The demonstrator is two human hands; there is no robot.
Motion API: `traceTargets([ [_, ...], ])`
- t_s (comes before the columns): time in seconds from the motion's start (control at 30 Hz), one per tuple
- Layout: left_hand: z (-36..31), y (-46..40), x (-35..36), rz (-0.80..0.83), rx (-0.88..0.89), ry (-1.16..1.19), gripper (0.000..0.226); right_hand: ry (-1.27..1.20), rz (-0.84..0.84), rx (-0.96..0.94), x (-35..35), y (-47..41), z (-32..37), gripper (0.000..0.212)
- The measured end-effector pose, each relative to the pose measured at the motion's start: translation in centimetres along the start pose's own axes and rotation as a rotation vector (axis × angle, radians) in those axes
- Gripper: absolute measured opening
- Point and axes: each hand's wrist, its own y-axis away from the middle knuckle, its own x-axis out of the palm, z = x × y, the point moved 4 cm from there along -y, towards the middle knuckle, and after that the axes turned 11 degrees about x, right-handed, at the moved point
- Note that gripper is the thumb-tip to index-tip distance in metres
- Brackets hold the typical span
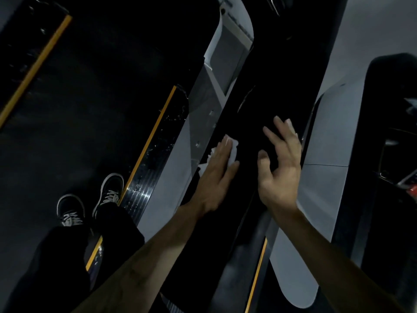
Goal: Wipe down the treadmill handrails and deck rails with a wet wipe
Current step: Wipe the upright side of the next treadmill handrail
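Head view looks steeply down at a black handrail (pixel 259 123) running from the lower middle of the frame toward the upper right. Left hand (pixel 216 177) lies flat on the rail's left side, fingers straight, pressing a white wet wipe (pixel 232 151) against it — the wipe shows beyond the fingertips and along the hand's left edge. Right hand (pixel 282 168) sits near the rail's right edge with fingers spread and loosely bent; something white shows behind its fingertips, but whether that hand holds a second wipe cannot be told. At lower left two shoes (pixel 90 204) stand on the dark belt (pixel 90 98), beside a yellow-edged deck rail (pixel 146 168) that carries wet streaks.

Judged from this, the handrail step is in hand, mid-stroke. Next move calls for keeping the palm flat and sliding the wipe along the rail's length, then wrapping round its edges — the far deck rail at upper left looks yet to do.
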Motion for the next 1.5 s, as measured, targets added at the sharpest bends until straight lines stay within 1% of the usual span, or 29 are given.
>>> traceTargets([
  [0.1,-0.5,0.9,0.7,0.037,0.079,-0.014,0.067,-0.036,0.003,0.008,0.0,0.0,-0.1,0.041],
  [0.2,-0.8,-1.0,0.4,0.042,0.111,-0.034,0.066,-0.071,0.001,0.002,-0.1,0.0,-0.2,0.038],
  [0.3,-0.9,-4.0,-0.1,0.029,0.073,-0.042,0.063,-0.086,-0.004,-0.001,-0.3,0.0,-0.2,0.036],
  [0.4,0.1,-5.9,-1.1,-0.007,-0.019,-0.006,0.058,-0.087,0.010,0.001,-0.2,0.0,-0.1,0.036],
  [0.47,1.4,-5.1,-1.5,-0.024,-0.077,0.022,0.059,-0.102,0.009,0.006,-0.2,0.0,-0.1,0.036],
  [0.57,2.5,-1.8,-1.4,-0.018,-0.122,0.053,0.061,-0.096,0.004,-0.002,-0.2,0.0,-0.2,0.038],
  [0.63,2.2,0.4,-0.7,-0.017,-0.093,0.102,0.062,-0.086,0.007,-0.004,-0.2,0.0,-0.2,0.038],
  [0.7,1.2,1.0,0.0,-0.004,-0.036,0.096,0.064,-0.079,0.013,0.003,-0.1,0.0,-0.3,0.039],
  [0.77,-0.2,-0.2,0.4,0.018,0.025,0.070,0.067,-0.065,0.009,0.002,-0.1,0.0,-0.3,0.040],
  [0.83,-1.1,-2.4,0.3,0.033,0.050,0.046,0.067,-0.050,0.004,0.003,-0.1,0.0,-0.3,0.039],
  [0.93,-0.9,-5.3,-0.7,0.044,0.040,-0.016,0.058,-0.056,0.006,0.017,0.0,-0.1,-0.3,0.036],
  [1.0,0.0,-5.7,-1.3,0.032,0.010,-0.006,0.057,-0.058,0.008,0.025,0.0,-0.1,-0.3,0.033],
  [1.17,3.0,-1.4,-1.5,-0.028,-0.096,0.050,0.063,-0.059,0.012,0.028,0.0,-0.3,-0.3,0.031],
  [1.2,3.2,-0.2,-1.3,-0.032,-0.091,0.076,0.063,-0.060,0.015,0.028,0.0,-0.3,-0.2,0.031],
  [1.3,2.6,1.2,-0.5,-0.001,0.001,0.107,0.064,-0.067,0.011,0.030,0.0,-0.2,-0.2,0.031],
  [1.37,1.9,-0.2,-0.3,0.021,0.029,0.101,0.064,-0.064,0.011,0.030,0.0,-0.2,-0.2,0.032],
  [1.5,1.2,-4.8,-1.5,-0.003,-0.011,0.129,0.057,-0.062,0.010,0.029,-0.1,-0.2,-0.1,0.032],
])
